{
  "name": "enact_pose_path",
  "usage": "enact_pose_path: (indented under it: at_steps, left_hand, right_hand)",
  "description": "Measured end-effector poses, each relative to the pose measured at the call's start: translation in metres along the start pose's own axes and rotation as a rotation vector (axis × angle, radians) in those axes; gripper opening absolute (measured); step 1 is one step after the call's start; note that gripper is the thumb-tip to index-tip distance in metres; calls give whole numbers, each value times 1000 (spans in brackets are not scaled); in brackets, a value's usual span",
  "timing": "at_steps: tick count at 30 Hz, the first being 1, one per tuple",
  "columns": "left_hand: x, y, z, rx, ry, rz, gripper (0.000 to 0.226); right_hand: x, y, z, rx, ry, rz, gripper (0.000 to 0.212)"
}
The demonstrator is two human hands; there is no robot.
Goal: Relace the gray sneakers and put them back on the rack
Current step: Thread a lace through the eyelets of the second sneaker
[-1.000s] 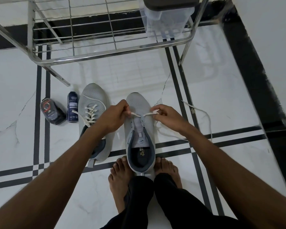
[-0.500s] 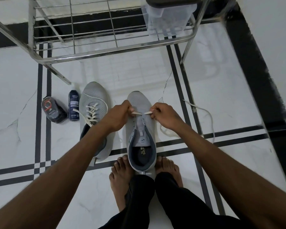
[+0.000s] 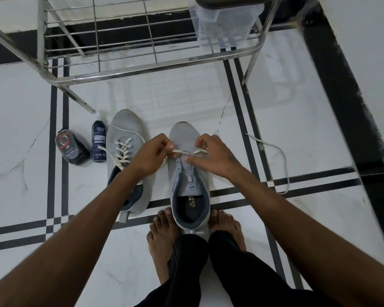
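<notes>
On floor: two sneakers (image 3: 187, 173); left hand (image 3: 152, 155), right hand (image 3: 211, 156) fingers pinching one lace (image 3: 187, 152).

One camera only, worn on the person's head, looks forward and steeply down from above the floor (image 3: 275, 120). It faces the metal rack (image 3: 142, 69), whose lower shelf crosses the top edge of the frame. The person's own forearms enter from the two bottom corners and their bare feet (image 3: 162, 238) and dark trousers sit at the bottom middle, so the view is close over the body. The wide lens bends the black floor stripes outward near the frame edges. There is no second view to share any of the scene with
</notes>
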State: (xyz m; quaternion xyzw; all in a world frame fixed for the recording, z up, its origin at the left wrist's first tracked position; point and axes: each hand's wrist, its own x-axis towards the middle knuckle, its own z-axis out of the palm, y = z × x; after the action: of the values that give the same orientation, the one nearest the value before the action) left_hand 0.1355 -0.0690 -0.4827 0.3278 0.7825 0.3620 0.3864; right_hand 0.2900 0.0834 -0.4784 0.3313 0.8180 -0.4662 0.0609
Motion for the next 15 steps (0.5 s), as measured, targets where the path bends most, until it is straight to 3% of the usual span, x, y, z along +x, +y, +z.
enact_pose_path:
  at_steps: [5,15]
  left_hand:
    - [-3,-2,-1,294,40,45,8]
    - [-6,-1,1,440,20,28,9]
  right_hand:
    - [-2,2,10,89,36,87,20]
    - [-7,19,4,175,27,197,8]
